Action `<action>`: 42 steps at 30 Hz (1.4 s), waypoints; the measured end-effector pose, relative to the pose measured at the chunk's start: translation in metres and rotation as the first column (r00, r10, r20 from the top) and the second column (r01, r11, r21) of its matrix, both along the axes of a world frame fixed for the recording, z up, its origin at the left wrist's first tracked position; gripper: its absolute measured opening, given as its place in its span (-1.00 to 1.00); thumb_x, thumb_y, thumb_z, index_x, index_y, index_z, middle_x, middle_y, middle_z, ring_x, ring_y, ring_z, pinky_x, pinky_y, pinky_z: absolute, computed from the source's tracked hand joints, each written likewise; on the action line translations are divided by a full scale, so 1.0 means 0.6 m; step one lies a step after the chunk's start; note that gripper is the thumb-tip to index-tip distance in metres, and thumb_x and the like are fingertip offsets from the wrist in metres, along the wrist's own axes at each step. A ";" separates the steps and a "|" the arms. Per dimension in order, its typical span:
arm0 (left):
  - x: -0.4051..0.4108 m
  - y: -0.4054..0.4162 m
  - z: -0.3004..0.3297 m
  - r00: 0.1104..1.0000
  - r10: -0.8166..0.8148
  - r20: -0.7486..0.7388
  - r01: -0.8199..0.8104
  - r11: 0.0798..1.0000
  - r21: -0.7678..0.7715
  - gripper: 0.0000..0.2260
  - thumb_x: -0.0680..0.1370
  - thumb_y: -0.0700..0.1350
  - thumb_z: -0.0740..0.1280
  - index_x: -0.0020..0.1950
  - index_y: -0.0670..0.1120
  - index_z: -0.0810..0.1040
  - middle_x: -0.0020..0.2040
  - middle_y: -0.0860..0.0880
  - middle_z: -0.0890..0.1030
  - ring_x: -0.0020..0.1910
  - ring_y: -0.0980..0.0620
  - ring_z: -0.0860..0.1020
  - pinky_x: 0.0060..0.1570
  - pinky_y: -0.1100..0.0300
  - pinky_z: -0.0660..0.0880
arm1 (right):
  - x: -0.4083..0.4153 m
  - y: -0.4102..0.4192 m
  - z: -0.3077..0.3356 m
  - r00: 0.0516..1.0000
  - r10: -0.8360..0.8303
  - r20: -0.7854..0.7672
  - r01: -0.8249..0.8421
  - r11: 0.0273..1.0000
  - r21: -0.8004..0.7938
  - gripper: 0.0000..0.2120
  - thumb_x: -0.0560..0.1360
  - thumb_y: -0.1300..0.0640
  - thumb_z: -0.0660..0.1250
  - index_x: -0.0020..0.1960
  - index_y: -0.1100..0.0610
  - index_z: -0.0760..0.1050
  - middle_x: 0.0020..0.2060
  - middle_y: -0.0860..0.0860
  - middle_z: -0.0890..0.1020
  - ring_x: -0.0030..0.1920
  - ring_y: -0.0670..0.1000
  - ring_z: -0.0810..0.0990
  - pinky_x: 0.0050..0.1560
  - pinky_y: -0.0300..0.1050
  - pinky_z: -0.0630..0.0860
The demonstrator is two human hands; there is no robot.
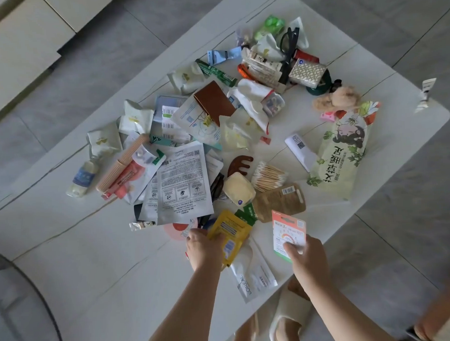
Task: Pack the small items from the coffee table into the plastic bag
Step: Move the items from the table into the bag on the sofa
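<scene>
Your left hand [202, 244] is gripping the yellow packet [230, 230] at 6 o'clock of the pile; your right hand [303, 249] is pinching the orange card [288, 232] at 5 o'clock.

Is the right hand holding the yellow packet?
No, the right hand holds the orange and white card, while the left hand grips the yellow packet.

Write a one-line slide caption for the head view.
Left hand grips a yellow packet while right hand lifts an orange card above a cluttered white coffee table.
</scene>
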State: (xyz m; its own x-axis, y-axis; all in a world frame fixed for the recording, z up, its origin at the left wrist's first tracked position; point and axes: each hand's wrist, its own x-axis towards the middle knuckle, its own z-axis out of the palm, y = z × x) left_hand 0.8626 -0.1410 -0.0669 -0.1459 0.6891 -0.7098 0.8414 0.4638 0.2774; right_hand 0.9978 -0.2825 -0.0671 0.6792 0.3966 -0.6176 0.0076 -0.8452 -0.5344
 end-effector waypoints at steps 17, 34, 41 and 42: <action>0.038 -0.035 0.134 0.916 0.224 0.332 -0.172 0.969 -0.178 -0.71 0.44 -0.14 0.46 0.14 -0.13 0.56 -0.04 -0.10 0.65 -0.06 -0.11 0.63 -0.04 0.05 0.59 | 0.041 -0.011 0.145 0.965 -0.247 -0.087 0.255 0.961 0.110 -0.81 0.47 0.23 0.37 0.04 0.18 0.42 -0.19 -0.06 0.54 -0.09 0.06 0.56 -0.18 -0.18 0.47; 0.221 -0.102 0.576 0.717 0.066 0.694 0.118 0.969 -0.215 -0.72 0.46 -0.27 0.41 0.14 -0.09 0.50 -0.10 -0.12 0.61 -0.23 -0.10 0.60 -0.34 0.19 0.55 | 0.127 -0.149 0.539 0.736 -0.625 -0.259 0.675 0.654 0.340 -0.73 0.45 0.39 0.33 0.15 0.29 0.47 -0.03 0.22 0.62 -0.08 0.23 0.65 -0.22 0.04 0.63; 0.325 -0.212 0.682 0.621 -0.066 0.781 0.384 0.894 -0.230 -0.77 0.49 -0.30 0.36 0.11 -0.11 0.48 -0.15 -0.09 0.57 -0.24 -0.04 0.56 -0.20 0.14 0.50 | 0.191 -0.290 0.637 0.643 -0.735 -0.214 0.728 0.501 0.468 -0.64 0.42 0.50 0.23 0.15 0.24 0.49 0.05 0.22 0.63 0.05 0.23 0.62 0.13 0.23 0.54; 0.342 -0.232 0.693 0.608 -0.087 0.789 0.423 0.877 -0.229 -0.78 0.49 -0.30 0.36 0.10 -0.10 0.49 -0.14 -0.08 0.57 -0.24 -0.03 0.56 -0.23 0.17 0.51 | 0.203 -0.313 0.647 0.617 -0.750 -0.240 0.741 0.452 0.497 -0.64 0.42 0.53 0.21 0.14 0.24 0.47 0.05 0.23 0.62 0.03 0.23 0.62 0.10 0.22 0.55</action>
State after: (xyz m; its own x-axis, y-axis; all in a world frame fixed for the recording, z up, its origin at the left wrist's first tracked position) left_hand 1.0676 -0.2799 0.3490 0.6792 0.2814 -0.6778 0.5217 0.4645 0.7156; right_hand 1.1197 -0.4705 0.3213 0.8762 -0.0312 -0.4810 -0.4807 -0.1286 -0.8674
